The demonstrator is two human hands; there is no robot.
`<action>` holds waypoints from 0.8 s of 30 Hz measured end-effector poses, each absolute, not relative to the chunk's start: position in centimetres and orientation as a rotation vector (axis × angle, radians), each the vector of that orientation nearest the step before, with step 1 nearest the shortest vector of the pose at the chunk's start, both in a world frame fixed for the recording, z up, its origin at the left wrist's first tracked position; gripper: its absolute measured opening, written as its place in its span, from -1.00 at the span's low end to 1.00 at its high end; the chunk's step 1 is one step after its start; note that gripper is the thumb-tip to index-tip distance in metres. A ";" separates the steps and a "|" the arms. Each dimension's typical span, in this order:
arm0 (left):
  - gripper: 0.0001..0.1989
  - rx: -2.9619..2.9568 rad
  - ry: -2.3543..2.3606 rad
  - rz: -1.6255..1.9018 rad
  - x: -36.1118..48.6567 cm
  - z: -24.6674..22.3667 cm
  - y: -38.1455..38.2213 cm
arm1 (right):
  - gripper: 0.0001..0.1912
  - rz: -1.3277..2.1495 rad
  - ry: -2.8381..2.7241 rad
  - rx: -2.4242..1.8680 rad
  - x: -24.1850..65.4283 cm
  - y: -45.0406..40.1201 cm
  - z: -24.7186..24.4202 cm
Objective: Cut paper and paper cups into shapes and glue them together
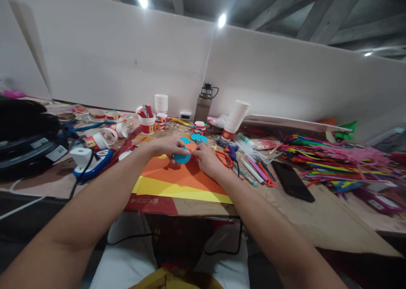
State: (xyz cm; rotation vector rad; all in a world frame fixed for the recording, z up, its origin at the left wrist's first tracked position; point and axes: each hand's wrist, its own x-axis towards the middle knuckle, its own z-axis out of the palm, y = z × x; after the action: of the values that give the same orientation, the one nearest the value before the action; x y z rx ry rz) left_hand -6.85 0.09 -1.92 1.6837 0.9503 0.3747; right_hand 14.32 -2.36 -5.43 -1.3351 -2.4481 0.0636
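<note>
Pinching a blue disc (pixel 182 156) between thumb and fingers of the left hand (pixel 168 147), close to the centre of the frame. Looks bright sky blue, even in colour, roundish and plain, with the upper edge partly covered by fingertips; too blurred for judging thickness. Reaching in from the lower right with the right hand (pixel 205 154), fingers bent and drawn together just right of the disc; cannot tell of any hold there. Matched in colour by another blue piece (pixel 199 137) just above the right hand. Placed over an orange sheet (pixel 180 181), with a yellow sheet (pixel 165 188) showing along the lower edge. Backed, toward upper centre, by a dark bottle (pixel 203 106) and, right of it, leaning stacked cups (pixel 236 115). Flanked at right by a black phone (pixel 293 181), at left by a blue power strip (pixel 95 165).
</note>
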 end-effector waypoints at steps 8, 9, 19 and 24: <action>-0.59 1.799 0.928 0.404 -7.1 -1.2 -0.1 | -0.90 0.329 -2.006 -1.140 15.1 -1.2 -4.8; -0.53 1.731 0.955 0.463 -7.0 -1.2 0.0 | -0.92 0.371 -1.949 -1.084 15.1 -1.2 -4.7; -0.75 1.140 0.595 1.010 -2.7 -3.2 -1.1 | -0.82 0.041 -2.109 -0.880 14.7 -2.5 -4.5; -0.79 0.966 0.743 1.232 -2.4 -3.6 -0.7 | -0.80 0.034 -2.001 -0.862 15.4 -2.6 -3.3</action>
State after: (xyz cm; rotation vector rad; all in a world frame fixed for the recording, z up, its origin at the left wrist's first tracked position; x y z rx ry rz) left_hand -2.41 -0.71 -3.59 0.9657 0.7432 1.2319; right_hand 15.38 -2.65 -3.27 -0.8618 -2.0012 0.0340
